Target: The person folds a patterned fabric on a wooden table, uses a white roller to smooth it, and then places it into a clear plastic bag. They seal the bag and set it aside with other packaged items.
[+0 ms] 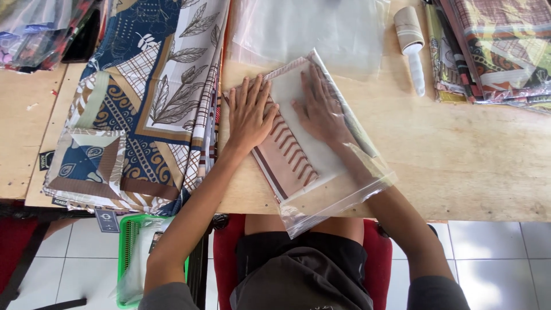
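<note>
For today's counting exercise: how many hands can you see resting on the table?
2. The left hand lies flat on the folded cloth. The right hand is inside the clear plastic bag, pressing the cloth. No other hands show.

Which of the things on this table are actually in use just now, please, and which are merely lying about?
In use: left hand, right hand, folded cloth, clear plastic bag.

Lying about: lint roller, patterned cloth stack, spare clear bags, packed cloths, green basket.
</note>
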